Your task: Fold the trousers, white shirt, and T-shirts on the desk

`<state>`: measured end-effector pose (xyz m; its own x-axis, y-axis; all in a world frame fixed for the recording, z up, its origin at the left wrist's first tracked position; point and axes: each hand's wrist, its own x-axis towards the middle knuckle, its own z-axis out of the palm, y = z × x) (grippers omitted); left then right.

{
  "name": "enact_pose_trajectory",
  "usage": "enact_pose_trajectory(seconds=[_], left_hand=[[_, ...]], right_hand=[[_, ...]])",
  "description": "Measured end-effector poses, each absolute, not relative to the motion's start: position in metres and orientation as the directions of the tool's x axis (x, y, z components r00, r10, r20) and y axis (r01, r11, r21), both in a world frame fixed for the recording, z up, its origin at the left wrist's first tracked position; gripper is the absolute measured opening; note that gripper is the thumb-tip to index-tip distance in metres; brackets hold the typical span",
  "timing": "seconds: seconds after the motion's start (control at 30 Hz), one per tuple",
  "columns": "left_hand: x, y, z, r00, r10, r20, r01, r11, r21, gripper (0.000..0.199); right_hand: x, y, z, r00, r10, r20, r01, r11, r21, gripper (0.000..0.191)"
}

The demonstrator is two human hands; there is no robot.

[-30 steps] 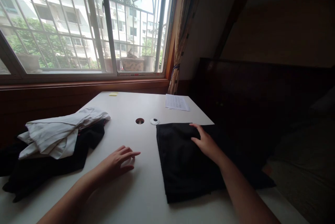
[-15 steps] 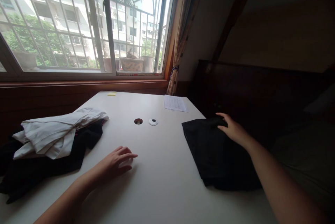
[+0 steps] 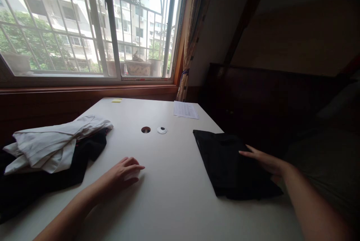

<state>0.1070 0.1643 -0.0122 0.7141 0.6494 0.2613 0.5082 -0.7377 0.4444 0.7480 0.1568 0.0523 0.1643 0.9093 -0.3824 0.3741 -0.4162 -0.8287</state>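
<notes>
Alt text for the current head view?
Right hand at the edge of a folded black cloth on a white table; left hand, empty, nearer the middle. White cloth lies on black fabric at left; a barred window is behind.

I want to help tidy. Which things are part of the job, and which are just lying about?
Part of the job:
black cloth, at the right hand
perhaps the clothes pile, untouched now

Just lying about:
paper
yellow slip
round white cap
</notes>
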Motion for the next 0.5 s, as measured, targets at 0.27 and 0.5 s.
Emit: enact_pose_trajectory(seconds=[0.27, 0.5], left_hand=[[0.107, 0.164, -0.012, 0.715, 0.649, 0.262, 0.512, -0.74, 0.436, 0.034], [0.106, 0.165, -0.015, 0.716, 0.643, 0.272, 0.505, -0.746, 0.435, 0.035]], right_hand=[[0.739, 0.126, 0.042, 0.166, 0.882, -0.442, 0.208, -0.469, -0.858, 0.041], [0.741, 0.106, 0.047, 0.233, 0.835, -0.499, 0.19, -0.543, -0.818, 0.048]])
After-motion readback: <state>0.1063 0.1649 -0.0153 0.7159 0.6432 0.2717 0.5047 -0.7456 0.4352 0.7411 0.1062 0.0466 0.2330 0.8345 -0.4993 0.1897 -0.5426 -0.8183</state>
